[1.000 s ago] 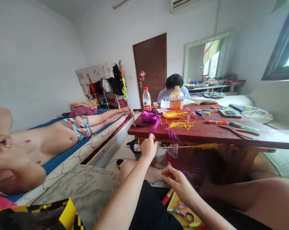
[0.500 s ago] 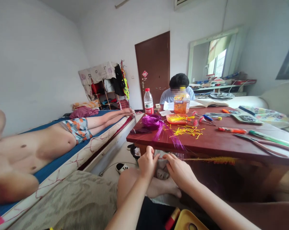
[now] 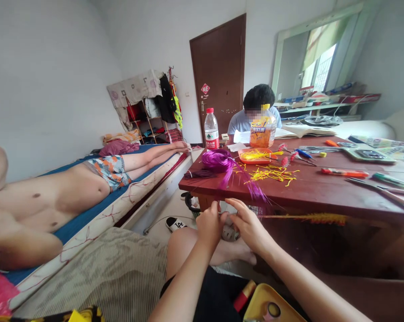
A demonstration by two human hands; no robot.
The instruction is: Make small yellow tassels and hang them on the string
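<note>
My left hand [image 3: 208, 225] and my right hand [image 3: 250, 226] meet just below the near edge of the dark red table [image 3: 309, 192]. Both are closed in a pinch around the left end of a thin stick [image 3: 289, 217] that runs to the right along the table edge, with an orange and yellow wrapped part [image 3: 326, 219] further along. Purple strands [image 3: 255, 192] hang over the table edge right above my hands, trailing from a purple bundle [image 3: 218, 159] on the tabletop. Yellow strips [image 3: 272, 173] lie scattered behind it.
A person lies on the bed [image 3: 88, 214] at the left. Another person [image 3: 255, 112] sits at the table's far side behind a water bottle [image 3: 211, 129] and an orange jar [image 3: 262, 130]. Pens, scissors [image 3: 379, 185] and an orange tray [image 3: 255, 155] lie on the table. A yellow tray [image 3: 269, 306] rests by my lap.
My right hand came up from my lap to join the left hand at the stick's end under the table edge. The view tipped downward and closer to the table.
</note>
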